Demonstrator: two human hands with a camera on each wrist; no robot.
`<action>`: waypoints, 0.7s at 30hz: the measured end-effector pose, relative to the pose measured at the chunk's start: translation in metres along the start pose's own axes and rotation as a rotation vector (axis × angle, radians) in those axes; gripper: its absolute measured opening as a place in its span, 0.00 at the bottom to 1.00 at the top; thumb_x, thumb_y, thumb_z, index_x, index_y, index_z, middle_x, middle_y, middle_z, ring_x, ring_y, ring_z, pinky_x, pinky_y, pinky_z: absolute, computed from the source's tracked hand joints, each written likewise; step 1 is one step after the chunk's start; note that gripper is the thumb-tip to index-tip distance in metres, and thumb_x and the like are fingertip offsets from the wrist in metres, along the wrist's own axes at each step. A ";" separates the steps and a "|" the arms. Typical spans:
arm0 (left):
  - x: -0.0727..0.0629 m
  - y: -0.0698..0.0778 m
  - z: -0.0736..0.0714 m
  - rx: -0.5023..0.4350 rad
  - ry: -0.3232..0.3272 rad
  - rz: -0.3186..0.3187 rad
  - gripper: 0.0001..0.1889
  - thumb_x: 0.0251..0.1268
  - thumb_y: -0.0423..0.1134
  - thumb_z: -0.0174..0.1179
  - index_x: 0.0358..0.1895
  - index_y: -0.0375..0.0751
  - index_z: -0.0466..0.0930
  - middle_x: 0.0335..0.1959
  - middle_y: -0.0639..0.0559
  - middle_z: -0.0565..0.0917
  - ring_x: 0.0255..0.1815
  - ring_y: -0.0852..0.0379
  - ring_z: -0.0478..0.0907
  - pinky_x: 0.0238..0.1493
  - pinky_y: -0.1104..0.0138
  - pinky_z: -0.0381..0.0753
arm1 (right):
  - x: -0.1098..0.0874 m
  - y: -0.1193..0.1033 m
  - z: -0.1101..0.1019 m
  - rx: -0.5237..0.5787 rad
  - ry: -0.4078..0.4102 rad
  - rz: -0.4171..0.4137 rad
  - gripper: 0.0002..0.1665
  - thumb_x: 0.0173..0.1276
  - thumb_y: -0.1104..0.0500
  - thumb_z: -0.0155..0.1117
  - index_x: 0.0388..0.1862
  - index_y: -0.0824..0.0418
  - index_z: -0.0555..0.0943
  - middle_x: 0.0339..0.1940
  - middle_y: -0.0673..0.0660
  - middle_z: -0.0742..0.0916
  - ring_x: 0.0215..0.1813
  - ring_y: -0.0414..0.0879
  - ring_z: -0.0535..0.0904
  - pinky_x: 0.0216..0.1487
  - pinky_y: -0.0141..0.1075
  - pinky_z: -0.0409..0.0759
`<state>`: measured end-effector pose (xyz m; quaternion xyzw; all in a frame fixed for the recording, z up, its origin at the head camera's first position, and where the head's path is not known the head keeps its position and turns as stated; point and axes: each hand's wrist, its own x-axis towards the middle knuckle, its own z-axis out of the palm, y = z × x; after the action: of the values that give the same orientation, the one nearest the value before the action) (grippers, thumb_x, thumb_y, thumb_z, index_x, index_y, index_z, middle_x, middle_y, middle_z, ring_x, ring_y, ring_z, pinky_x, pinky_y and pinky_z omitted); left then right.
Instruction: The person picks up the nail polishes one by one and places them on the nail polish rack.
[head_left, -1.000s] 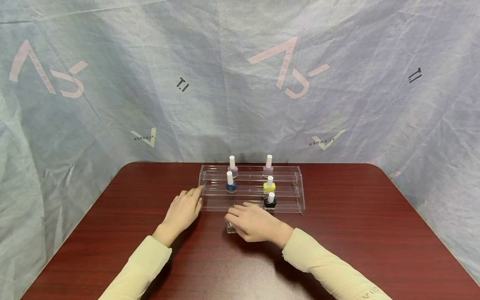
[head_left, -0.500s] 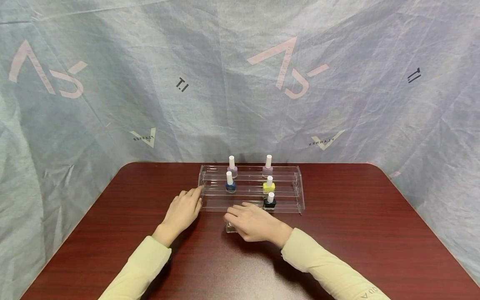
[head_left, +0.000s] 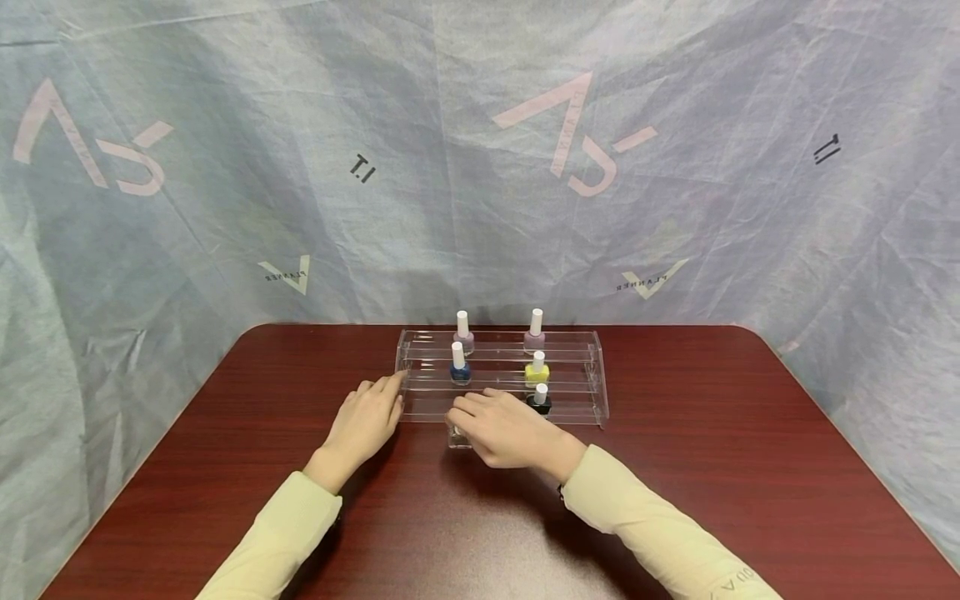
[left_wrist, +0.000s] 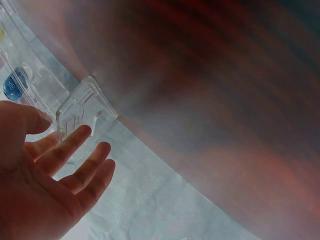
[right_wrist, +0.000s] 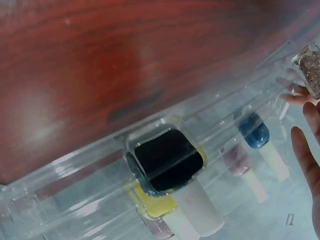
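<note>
A clear tiered nail polish rack [head_left: 431,407] stands on the table. My left hand [head_left: 362,427] touches its left end with fingers extended; the left wrist view shows the fingers beside the clear end panel [left_wrist: 82,107]. My right hand [head_left: 506,429] pinches a small bottle of glittery brown nail polish [right_wrist: 311,70] at the rack's front edge. Its cap is hidden by the fingers in the head view. Just right of that hand, a black nail polish [head_left: 538,406] sits on the front tier. A blue polish [head_left: 460,372] and a yellow one [head_left: 536,374] occupy the middle tier.
Two mauve nail polishes [head_left: 463,342] with white caps stand on the back tier, left and right. The dark red wooden table [head_left: 712,433] extends around the rack. Behind it hangs a grey printed cloth [head_left: 450,167].
My right hand has moved forward and slightly up toward the rack's front tier, carrying the glittery nail polish. The left hand stays at the rack's left end.
</note>
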<state>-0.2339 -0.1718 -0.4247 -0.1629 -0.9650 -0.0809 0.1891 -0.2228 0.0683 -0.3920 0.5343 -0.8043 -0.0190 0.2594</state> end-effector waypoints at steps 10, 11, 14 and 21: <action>0.000 0.001 0.001 0.008 0.019 0.006 0.21 0.64 0.39 0.52 0.60 0.42 0.70 0.50 0.46 0.80 0.46 0.44 0.77 0.40 0.53 0.76 | 0.008 0.009 -0.006 0.027 0.018 0.015 0.08 0.60 0.61 0.51 0.39 0.55 0.73 0.33 0.46 0.77 0.38 0.40 0.75 0.35 0.31 0.72; 0.000 0.001 0.001 0.008 0.019 0.006 0.21 0.64 0.39 0.52 0.60 0.42 0.70 0.51 0.46 0.80 0.46 0.44 0.77 0.40 0.53 0.76 | 0.009 0.010 -0.005 0.027 0.019 0.017 0.08 0.60 0.61 0.51 0.39 0.55 0.73 0.32 0.46 0.77 0.38 0.40 0.75 0.34 0.31 0.72; 0.000 0.001 0.000 0.005 0.012 0.004 0.21 0.64 0.39 0.52 0.61 0.42 0.70 0.51 0.46 0.80 0.46 0.43 0.77 0.41 0.53 0.76 | 0.011 0.013 -0.006 0.031 0.034 0.022 0.09 0.60 0.62 0.50 0.39 0.55 0.74 0.32 0.46 0.77 0.37 0.40 0.75 0.34 0.30 0.72; 0.000 0.001 -0.002 -0.007 -0.010 -0.001 0.21 0.65 0.39 0.52 0.61 0.42 0.69 0.52 0.46 0.79 0.47 0.43 0.76 0.42 0.52 0.75 | 0.015 0.021 -0.005 0.031 0.047 0.040 0.09 0.61 0.62 0.50 0.39 0.55 0.75 0.31 0.47 0.77 0.36 0.39 0.75 0.34 0.30 0.72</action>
<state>-0.2327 -0.1712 -0.4231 -0.1632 -0.9657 -0.0835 0.1839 -0.2429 0.0654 -0.3751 0.5224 -0.8086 0.0112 0.2705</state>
